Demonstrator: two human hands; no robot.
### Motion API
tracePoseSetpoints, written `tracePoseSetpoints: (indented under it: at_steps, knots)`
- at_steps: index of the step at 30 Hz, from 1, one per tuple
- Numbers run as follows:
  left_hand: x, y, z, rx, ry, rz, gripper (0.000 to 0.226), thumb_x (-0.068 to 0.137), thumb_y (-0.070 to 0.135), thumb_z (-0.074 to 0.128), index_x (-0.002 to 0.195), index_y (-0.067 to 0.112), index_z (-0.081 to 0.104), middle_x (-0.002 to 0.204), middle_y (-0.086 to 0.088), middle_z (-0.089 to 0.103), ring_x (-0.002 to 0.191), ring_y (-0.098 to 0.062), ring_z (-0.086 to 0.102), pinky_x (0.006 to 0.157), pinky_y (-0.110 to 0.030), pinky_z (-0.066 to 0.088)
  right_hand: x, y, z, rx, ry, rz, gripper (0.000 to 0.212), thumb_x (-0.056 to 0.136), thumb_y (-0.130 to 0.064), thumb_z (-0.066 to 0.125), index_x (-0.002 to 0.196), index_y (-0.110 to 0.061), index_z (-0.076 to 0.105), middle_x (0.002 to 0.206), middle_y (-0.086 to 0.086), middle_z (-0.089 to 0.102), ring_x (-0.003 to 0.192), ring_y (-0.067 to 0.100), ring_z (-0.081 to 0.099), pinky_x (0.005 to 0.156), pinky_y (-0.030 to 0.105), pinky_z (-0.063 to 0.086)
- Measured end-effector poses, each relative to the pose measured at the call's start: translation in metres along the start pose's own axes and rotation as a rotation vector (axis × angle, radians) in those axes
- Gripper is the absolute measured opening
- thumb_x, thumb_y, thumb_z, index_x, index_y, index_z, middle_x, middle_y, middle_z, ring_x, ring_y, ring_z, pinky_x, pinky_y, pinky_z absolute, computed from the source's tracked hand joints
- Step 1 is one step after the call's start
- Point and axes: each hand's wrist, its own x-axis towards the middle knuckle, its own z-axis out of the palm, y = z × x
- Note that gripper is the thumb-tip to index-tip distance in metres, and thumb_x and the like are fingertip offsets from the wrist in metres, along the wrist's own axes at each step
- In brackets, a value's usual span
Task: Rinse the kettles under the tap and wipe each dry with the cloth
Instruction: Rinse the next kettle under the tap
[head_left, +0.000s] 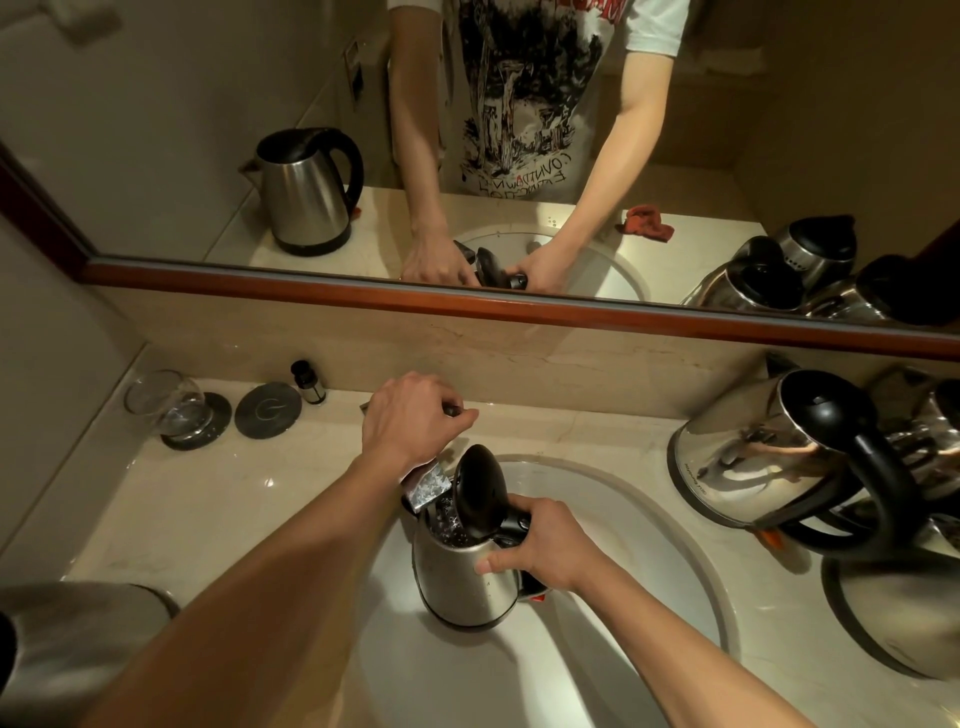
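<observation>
A steel kettle (462, 582) with its black lid (480, 491) flipped up stands in the white sink (649, 561), its mouth under the chrome tap spout (427, 486); water bubbles inside it. My right hand (540, 545) grips its black handle. My left hand (415, 421) is closed on the tap handle behind the sink. The red cloth (645, 222) shows only in the mirror, lying on the counter's front edge.
Several more steel kettles (763, 447) crowd the counter at right, another (67, 644) sits at the lower left. A glass (166, 402) on a coaster, a second coaster (268, 409) and a small bottle (308, 382) stand at back left. The mirror's wooden frame (519, 306) runs above the backsplash.
</observation>
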Motion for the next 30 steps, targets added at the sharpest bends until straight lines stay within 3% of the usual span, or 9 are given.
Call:
tracePoseSetpoints:
  at_steps: [8,18,24,30]
  knots:
    - [-0.001,0.001,-0.002,0.004,-0.006,-0.003,0.033,0.089,0.059,0.060,0.086,0.033,0.079,0.104,0.014,0.073,0.101,-0.013,0.061,0.080,-0.032,0.046,-0.001,0.001,-0.001,0.001,0.000,0.007,0.092,0.048,-0.059,0.092,0.132,-0.030,0.067,0.117,-0.016,0.074,0.114,0.003,0.066,0.106,0.033,0.050]
    - [-0.004,0.003,-0.004,-0.066,0.015,-0.024,0.039,0.095,0.055,0.057,0.078,0.028,0.082,0.095,0.013,0.076,0.101,-0.010,0.062,0.089,-0.034,0.049,-0.005,0.003,-0.001,0.022,0.009,0.000,0.089,0.046,-0.057,0.093,0.129,-0.032,0.069,0.111,-0.020,0.076,0.110,-0.002,0.067,0.105,0.033,0.052]
    - [-0.002,0.001,0.000,-0.044,0.036,-0.049,0.043,0.095,0.055,0.055,0.073,0.027,0.081,0.089,0.009,0.076,0.097,-0.010,0.065,0.080,-0.031,0.050,-0.011,0.008,0.001,0.025,0.017,-0.020,0.086,0.045,-0.056,0.093,0.126,-0.038,0.069,0.105,-0.024,0.076,0.105,-0.003,0.069,0.102,0.032,0.053]
    - [-0.001,0.001,0.000,-0.031,0.048,-0.056,0.043,0.094,0.057,0.054,0.072,0.028,0.078,0.090,0.010,0.076,0.094,-0.013,0.066,0.067,-0.028,0.039,-0.020,0.018,0.009,0.033,0.082,-0.054,0.074,0.049,-0.045,0.093,0.119,-0.047,0.069,0.100,-0.019,0.077,0.099,0.003,0.072,0.095,0.038,0.057]
